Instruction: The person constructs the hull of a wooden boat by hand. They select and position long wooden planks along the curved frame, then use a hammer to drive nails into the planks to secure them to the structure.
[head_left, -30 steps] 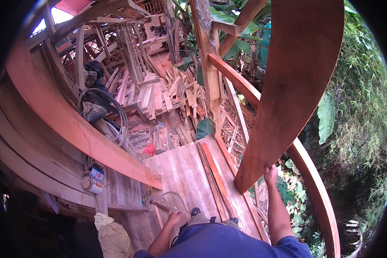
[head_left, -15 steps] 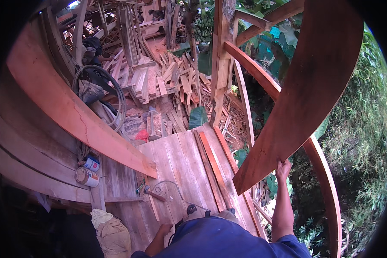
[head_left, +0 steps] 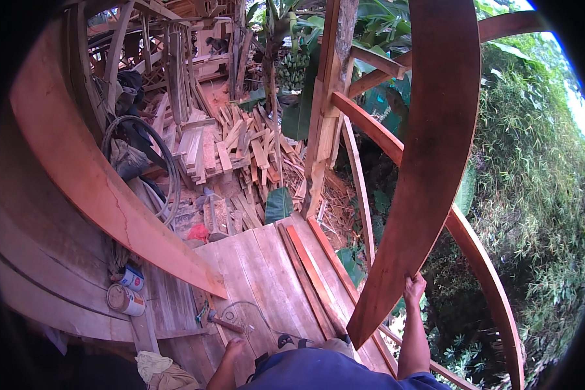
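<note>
A long, wide, brown curved plank (head_left: 429, 162) rises upright on the right, its pointed lower end hanging near the deck. My right hand (head_left: 415, 287) is closed on its right edge, near that lower end; the fingertips behind the board are hidden. My left hand (head_left: 236, 348) hangs low beside my body with its fingers curled and nothing visible in them. Just beyond it, a hammer (head_left: 229, 324) with a wooden handle lies on the plank deck (head_left: 253, 260). A loop of thin cord (head_left: 260, 312) lies to the hammer's right.
A curved orange-brown board (head_left: 104, 188) sweeps along the left, with two paint cans (head_left: 125, 300) below it. Narrow battens (head_left: 312, 260) lie along the deck. A wooden post (head_left: 328, 110) and curved ribs (head_left: 484, 273) stand near the held plank. Offcuts (head_left: 253, 143) are heaped beyond the deck.
The wide plank has swung more upright, its top moving left and its lower end coming nearer to me. My right hand has come down with it, and my left hand has shifted slightly left.
</note>
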Demonstrator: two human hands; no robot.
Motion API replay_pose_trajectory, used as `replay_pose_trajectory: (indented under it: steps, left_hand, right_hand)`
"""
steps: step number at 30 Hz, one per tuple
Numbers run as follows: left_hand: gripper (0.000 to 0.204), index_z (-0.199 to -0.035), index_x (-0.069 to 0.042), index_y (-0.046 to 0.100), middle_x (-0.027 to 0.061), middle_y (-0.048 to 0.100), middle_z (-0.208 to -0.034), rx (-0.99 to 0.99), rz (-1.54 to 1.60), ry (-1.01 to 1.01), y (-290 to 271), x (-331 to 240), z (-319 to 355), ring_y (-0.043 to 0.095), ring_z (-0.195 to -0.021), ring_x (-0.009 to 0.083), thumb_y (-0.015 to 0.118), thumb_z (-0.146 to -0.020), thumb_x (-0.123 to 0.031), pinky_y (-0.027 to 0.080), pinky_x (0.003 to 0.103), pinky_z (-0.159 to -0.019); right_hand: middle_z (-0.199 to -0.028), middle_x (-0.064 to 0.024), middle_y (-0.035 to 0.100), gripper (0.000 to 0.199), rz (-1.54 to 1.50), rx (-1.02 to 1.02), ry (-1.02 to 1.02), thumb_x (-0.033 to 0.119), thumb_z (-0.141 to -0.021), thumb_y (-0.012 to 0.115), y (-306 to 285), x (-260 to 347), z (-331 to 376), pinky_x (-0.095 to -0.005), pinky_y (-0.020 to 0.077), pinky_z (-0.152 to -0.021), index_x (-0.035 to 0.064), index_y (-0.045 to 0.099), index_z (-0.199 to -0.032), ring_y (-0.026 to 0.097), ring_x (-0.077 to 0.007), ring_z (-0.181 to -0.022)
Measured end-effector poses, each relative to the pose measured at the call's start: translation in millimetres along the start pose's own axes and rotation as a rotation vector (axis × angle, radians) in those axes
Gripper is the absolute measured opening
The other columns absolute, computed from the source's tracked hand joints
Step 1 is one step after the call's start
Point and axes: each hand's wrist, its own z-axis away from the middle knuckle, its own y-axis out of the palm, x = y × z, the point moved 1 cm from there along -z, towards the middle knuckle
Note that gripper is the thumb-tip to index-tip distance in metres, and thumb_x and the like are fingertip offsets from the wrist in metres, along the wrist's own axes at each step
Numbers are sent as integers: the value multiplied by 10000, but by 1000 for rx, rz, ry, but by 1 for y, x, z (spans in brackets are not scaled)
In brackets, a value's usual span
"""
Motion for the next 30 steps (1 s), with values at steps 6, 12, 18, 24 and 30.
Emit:
replay_pose_trajectory:
  steps: [6, 12, 18, 24, 30]
  left_hand:
    - [250, -1022, -23, 659, 48, 628, -747, 93, 68, -85, -7, 49, -26, 588, -576, 149, 651, -859, -213, 472, 289, -497]
    - [380, -1028, -8, 699, 145, 711, -936, 86, -105, 133, 23, -7, -30, 673, -882, 237, 682, -818, -324, 517, 340, -781]
    - [591, -1255, 31, 543, 210, 605, -1205, 450, 139, 680, 110, -297, 18, 584, -1134, 272, 657, -894, -423, 459, 344, -958]
    - [910, -1500, -8, 143, 247, 291, -1495, 607, 241, 863, 154, -447, 93, 362, -1366, 321, 622, -899, -495, 333, 407, -1097]
    - [1013, -1526, -57, 50, 257, 251, -1518, 813, 266, 746, 184, -423, 108, 336, -1381, 330, 621, -866, -573, 301, 428, -1109]
  right_hand:
    - [-690, -149, 655, 176, 67, 36, -64, 152, -862, 654, -7, 22, 12, -352, 467, -599, -17, 653, -909, 613, -210, -585]
    - [-685, -182, 622, 150, 149, 84, -136, 125, -833, 633, -17, 33, 39, -390, 450, -574, 4, 654, -920, 604, -307, -587]
    - [-807, -192, 676, 194, 242, 237, -84, 118, -825, 645, -50, 52, 90, -366, 495, -631, 11, 668, -984, 690, -301, -726]
    - [-627, -179, 603, 209, 203, 292, -90, 33, -732, 563, -66, 59, 148, -386, 474, -535, 36, 676, -908, 612, -323, -547]
    - [-522, -168, 506, 113, 289, 436, -176, 39, -652, 610, -86, -42, 194, -439, 409, -474, 56, 633, -762, 522, -366, -477]
